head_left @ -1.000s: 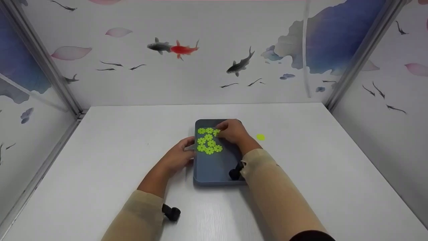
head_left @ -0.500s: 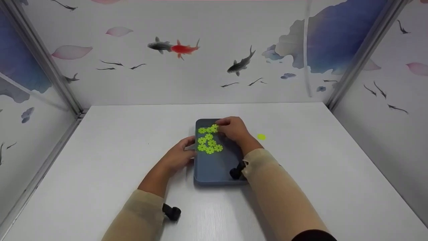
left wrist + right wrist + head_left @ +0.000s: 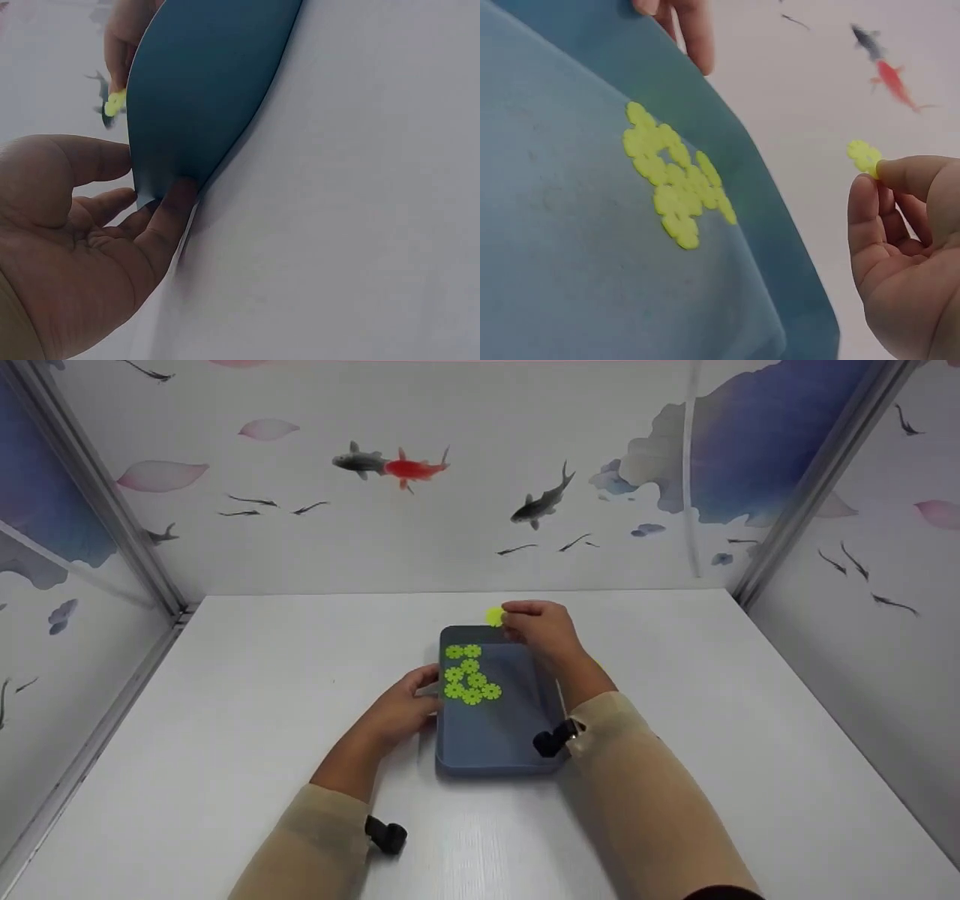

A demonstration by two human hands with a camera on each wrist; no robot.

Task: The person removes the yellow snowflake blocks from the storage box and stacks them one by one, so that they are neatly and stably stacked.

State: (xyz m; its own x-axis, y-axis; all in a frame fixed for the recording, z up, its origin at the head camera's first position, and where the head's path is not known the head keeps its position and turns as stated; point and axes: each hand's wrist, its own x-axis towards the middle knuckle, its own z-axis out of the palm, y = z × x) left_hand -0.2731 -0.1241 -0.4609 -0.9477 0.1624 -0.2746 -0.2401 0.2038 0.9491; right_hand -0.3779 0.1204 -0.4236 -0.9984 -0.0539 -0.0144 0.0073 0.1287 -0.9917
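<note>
My right hand (image 3: 546, 631) pinches a yellow-green notched building disc (image 3: 494, 617) between thumb and fingertips, beyond the far edge of a grey-blue tray (image 3: 487, 742). In the right wrist view this disc (image 3: 863, 157) looks scalloped and stands apart from the tray. Several more such discs (image 3: 472, 697) lie flat in the tray's far left part, some touching each other. My left hand (image 3: 401, 709) holds the tray's left side. In the left wrist view, its fingertips and thumb (image 3: 176, 206) meet the tray's outer wall and rim.
The tray stands on a white table (image 3: 247, 697). Behind my right wrist, a sliver of yellow shows on the tabletop. Walls printed with fish and petals (image 3: 411, 469) close off the back and sides. Black wrist cameras (image 3: 386, 835) stick out from both sleeves.
My right hand has lifted a disc from the tray's top row and moved away and right, past the far edge. The left hand keeps its place. The loose disc at right is now mostly hidden.
</note>
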